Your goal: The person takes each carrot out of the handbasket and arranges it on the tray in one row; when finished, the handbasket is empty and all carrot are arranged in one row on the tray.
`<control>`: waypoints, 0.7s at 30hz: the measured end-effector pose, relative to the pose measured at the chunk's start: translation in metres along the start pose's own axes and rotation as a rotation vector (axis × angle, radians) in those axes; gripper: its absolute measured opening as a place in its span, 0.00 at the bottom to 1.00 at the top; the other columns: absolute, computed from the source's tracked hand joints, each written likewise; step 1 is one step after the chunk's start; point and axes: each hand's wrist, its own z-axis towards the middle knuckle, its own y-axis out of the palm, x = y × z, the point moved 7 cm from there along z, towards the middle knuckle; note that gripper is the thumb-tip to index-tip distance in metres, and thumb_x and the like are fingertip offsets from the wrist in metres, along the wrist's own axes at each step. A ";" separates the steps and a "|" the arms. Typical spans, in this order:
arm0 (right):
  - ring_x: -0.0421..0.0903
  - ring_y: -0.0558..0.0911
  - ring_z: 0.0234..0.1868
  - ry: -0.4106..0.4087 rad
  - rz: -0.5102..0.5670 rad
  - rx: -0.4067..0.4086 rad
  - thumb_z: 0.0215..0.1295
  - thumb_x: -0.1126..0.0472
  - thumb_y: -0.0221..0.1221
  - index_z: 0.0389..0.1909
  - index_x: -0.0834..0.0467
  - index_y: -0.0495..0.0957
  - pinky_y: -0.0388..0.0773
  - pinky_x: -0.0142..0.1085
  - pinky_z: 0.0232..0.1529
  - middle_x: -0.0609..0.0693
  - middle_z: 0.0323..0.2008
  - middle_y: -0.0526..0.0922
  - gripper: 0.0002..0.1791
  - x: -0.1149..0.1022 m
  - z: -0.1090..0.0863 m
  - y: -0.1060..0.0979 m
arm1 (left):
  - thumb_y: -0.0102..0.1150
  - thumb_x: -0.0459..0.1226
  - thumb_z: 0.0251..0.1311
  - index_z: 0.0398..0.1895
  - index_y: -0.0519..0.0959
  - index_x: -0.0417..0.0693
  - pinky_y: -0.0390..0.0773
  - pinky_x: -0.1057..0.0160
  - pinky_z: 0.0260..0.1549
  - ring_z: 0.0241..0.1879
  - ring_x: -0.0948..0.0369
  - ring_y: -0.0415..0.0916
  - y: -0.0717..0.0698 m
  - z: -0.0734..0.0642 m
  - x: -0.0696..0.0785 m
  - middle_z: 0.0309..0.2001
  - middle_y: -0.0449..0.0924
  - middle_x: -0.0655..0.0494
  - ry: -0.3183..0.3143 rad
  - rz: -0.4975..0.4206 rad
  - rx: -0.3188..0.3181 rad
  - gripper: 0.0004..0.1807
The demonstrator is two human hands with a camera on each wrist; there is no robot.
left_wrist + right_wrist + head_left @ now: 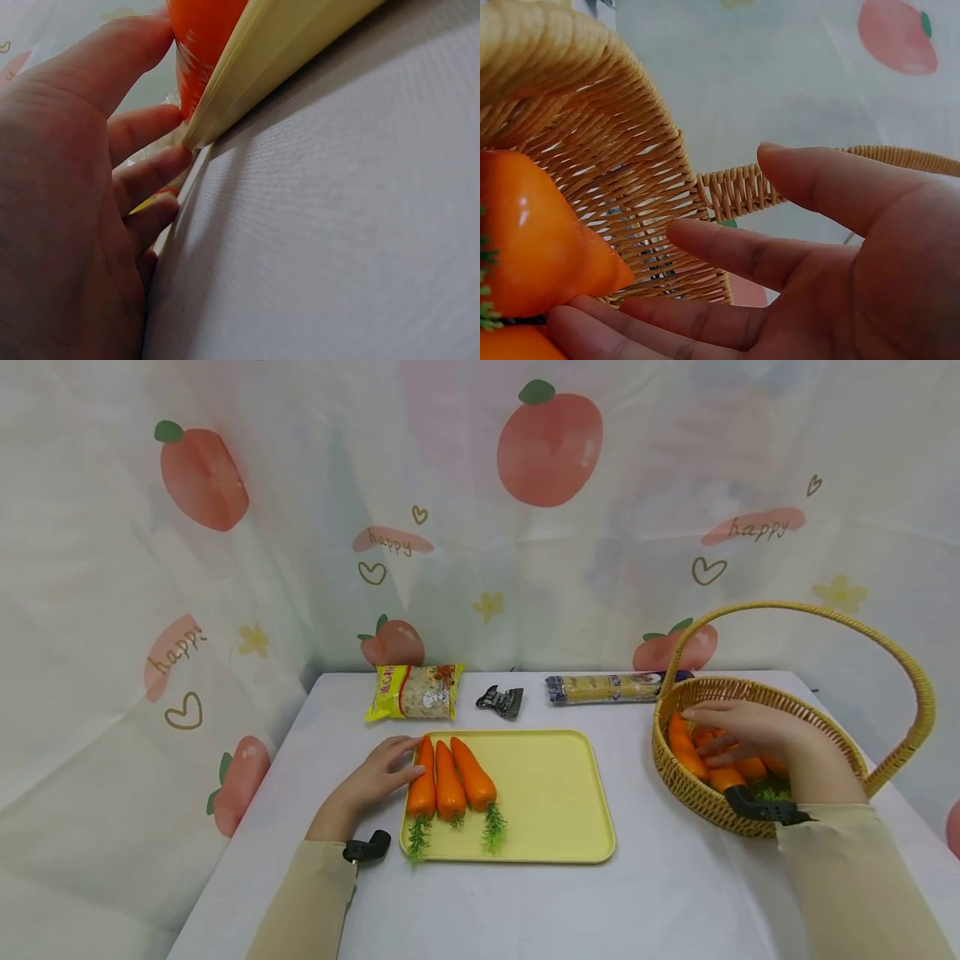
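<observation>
On the yellow tray [547, 793] lie three orange carrots side by side, their green tops toward the front. My left hand [378, 772] is at the tray's left edge, thumb on the leftmost carrot [422, 793]. In the left wrist view its fingers, lightly bent, rest at the tray's rim and the carrot's tip. My right hand [757, 735] reaches into the wicker basket [678, 781] on the right, fingers extended over the carrots inside. The right wrist view shows its fingertips beside a carrot [540, 240], thumb held apart. Hand and forearm hide part of the basket's contents.
Behind the tray lie a yellow food packet [420, 692], a small dark wrapper [501, 702] and a long pack of noodles [603, 687]. The basket's tall handle [795, 606] arches above my right hand. A printed curtain [465, 460] hangs behind the white table [525, 910].
</observation>
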 end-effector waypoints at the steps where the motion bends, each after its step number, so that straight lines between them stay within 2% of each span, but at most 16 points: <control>1: 0.59 0.79 0.58 0.003 0.000 -0.003 0.71 0.35 0.49 0.76 0.67 0.45 0.83 0.47 0.52 0.74 0.69 0.57 0.50 0.000 0.000 0.000 | 0.58 0.62 0.61 0.73 0.65 0.67 0.52 0.38 0.73 0.76 0.48 0.52 0.000 0.000 0.000 0.75 0.57 0.52 0.002 0.001 -0.001 0.37; 8: 0.57 0.81 0.55 0.007 0.019 -0.044 0.73 0.37 0.48 0.77 0.66 0.44 0.83 0.48 0.52 0.74 0.69 0.58 0.48 0.003 0.005 0.000 | 0.58 0.62 0.61 0.73 0.65 0.67 0.52 0.38 0.73 0.76 0.47 0.52 0.000 0.001 0.000 0.75 0.57 0.51 0.004 0.008 -0.003 0.37; 14: 0.57 0.80 0.55 0.001 0.066 -0.120 0.76 0.42 0.47 0.76 0.65 0.48 0.83 0.52 0.50 0.67 0.65 0.64 0.41 0.016 0.017 0.007 | 0.58 0.61 0.61 0.73 0.65 0.66 0.53 0.39 0.73 0.75 0.48 0.53 0.000 0.000 0.000 0.74 0.57 0.52 0.000 0.003 -0.002 0.37; 21: 0.56 0.79 0.56 0.007 0.100 -0.111 0.75 0.42 0.49 0.77 0.64 0.46 0.83 0.53 0.48 0.66 0.63 0.65 0.43 0.019 0.018 0.007 | 0.58 0.62 0.61 0.73 0.65 0.67 0.53 0.38 0.73 0.76 0.48 0.52 -0.001 0.000 0.001 0.75 0.57 0.52 -0.003 0.001 -0.004 0.37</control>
